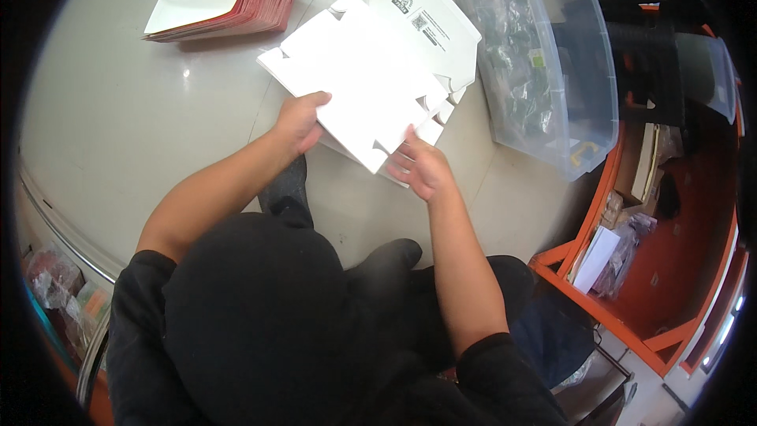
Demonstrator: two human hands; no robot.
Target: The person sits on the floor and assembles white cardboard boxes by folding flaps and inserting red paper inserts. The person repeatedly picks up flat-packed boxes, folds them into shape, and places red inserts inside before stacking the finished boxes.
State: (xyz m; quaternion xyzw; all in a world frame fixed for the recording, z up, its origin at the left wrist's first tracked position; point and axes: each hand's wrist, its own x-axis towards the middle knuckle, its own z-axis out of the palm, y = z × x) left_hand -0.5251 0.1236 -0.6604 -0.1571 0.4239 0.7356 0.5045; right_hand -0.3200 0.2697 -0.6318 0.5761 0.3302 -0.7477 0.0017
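Note:
A flat white cardboard box blank (359, 71) with notched edges is in front of me, tilted over the floor. My left hand (300, 122) grips its near left edge, thumb on top and fingers underneath. At the near right edge, my right hand (426, 170) has its thumb against the board and its fingers curled at the rim; part of the grip is hidden. Beneath lie more white blanks, their edges showing at the right. Beyond them extends a white flap (422, 12) with dark printing.
A stack of red-edged folded cardboard (264, 4) lies on the tiled floor (110, 102) at far left. To the right stands a clear plastic bin (564, 87) holding plastic-wrapped things. An orange shelf (670, 229) with packets and papers is farther right.

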